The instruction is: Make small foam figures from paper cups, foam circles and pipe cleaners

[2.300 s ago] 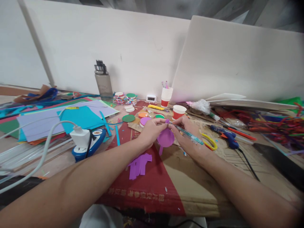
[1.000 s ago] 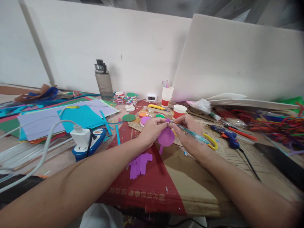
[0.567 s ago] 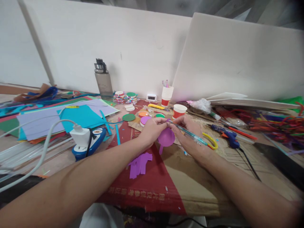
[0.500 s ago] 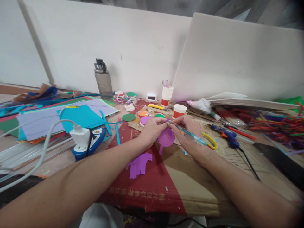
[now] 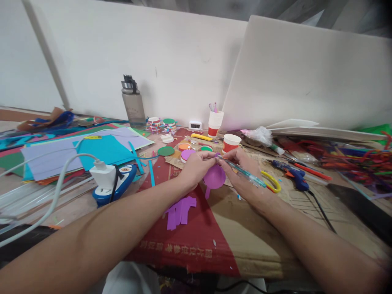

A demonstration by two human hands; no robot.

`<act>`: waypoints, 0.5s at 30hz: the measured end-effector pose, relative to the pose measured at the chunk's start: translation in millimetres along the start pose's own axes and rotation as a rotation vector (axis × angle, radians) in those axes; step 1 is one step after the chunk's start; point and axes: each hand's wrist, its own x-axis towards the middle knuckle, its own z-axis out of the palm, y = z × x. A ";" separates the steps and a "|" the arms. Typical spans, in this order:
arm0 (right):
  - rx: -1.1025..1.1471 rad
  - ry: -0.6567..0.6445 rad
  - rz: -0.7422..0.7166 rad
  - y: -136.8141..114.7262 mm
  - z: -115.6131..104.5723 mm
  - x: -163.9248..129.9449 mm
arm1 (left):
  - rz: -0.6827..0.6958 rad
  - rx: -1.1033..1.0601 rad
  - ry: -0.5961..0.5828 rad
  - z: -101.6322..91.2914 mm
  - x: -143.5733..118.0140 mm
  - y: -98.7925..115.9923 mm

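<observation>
My left hand is closed, its fingertips pinching the upper edge of a round purple paper piece with a short tab hanging below. Opposite it, my right hand is closed too. A clear turquoise pen lies across that hand, slanting down to the right, and its tip end meets the paper's top edge near both sets of fingers. The exact contact there is hidden by the fingers. Several loose purple paper strips lie on the red cardboard below my left forearm.
Beyond my hands are paper-topped discs, a green circle, a red-and-white paper cup and a yellow cutter. Yellow-handled scissors and a blue glue gun lie right. A power strip and coloured sheets occupy the left.
</observation>
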 end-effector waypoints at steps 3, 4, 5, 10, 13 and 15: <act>-0.005 -0.010 0.005 0.0 -0.3 0.0 | 0.005 0.001 -0.003 -0.2 0.3 -0.3; -0.006 -0.012 0.005 -0.1 -0.4 0.1 | 0.003 -0.001 -0.004 -0.2 0.4 -0.3; -0.008 -0.011 0.003 -0.1 -0.4 0.3 | 0.001 -0.004 -0.006 -0.2 0.5 -0.4; -0.009 -0.011 -0.002 -0.6 -0.7 0.7 | 0.005 -0.006 -0.004 0.2 1.0 -0.5; 0.002 -0.014 -0.013 -0.7 -0.7 0.8 | -0.005 -0.002 0.000 0.3 1.3 -1.0; 0.004 -0.011 -0.017 -0.9 -0.6 0.9 | -0.009 0.003 -0.001 0.2 1.5 -1.6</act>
